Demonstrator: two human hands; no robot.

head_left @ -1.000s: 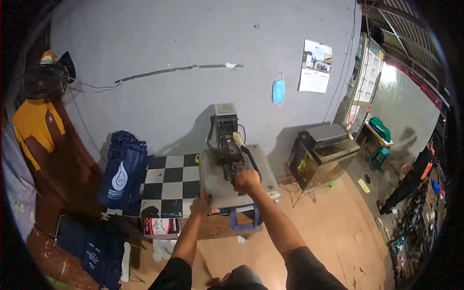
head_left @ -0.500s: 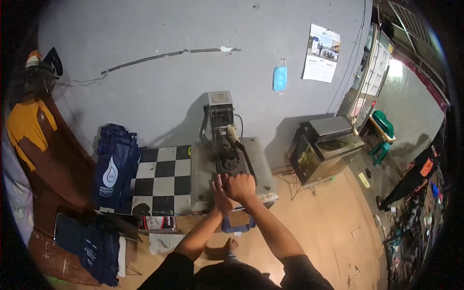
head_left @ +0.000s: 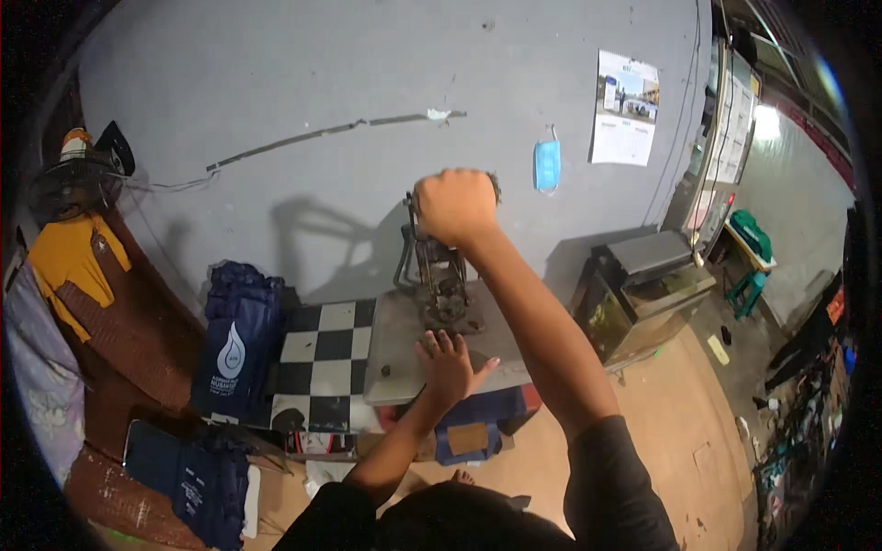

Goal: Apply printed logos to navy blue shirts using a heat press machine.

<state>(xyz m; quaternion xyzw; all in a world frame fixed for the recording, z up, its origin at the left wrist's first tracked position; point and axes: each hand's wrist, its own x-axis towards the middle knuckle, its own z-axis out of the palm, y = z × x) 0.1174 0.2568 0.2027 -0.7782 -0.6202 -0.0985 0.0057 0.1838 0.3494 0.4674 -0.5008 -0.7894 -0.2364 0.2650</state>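
Observation:
A dark metal hand-lever press (head_left: pixel 443 286) stands against the wall on a grey-topped table (head_left: pixel 390 360). My right hand (head_left: pixel 457 207) is raised in front of the press's upper part, closed in a fist around its lever, most of which the hand hides. Low in front of the press base, my left hand (head_left: pixel 450 369) is open with its fingers spread over the tabletop's near part. Nothing shows in the left hand. I cannot tell whether its fingertips touch the surface.
Left of the press lies a black-and-white checkered surface (head_left: pixel 322 344) with a stack of navy printed bags (head_left: pixel 234 354) beside it. More navy bags (head_left: pixel 188 477) lie nearer. A glass-sided tank (head_left: pixel 643 298) stands at right. A blue face mask (head_left: pixel 547 165) and calendar (head_left: pixel 625 108) hang on the wall.
My right hand has swung the lever up and back from low in front of the press. My left hand has parted from the right and now spreads near the base. The view has shifted slightly.

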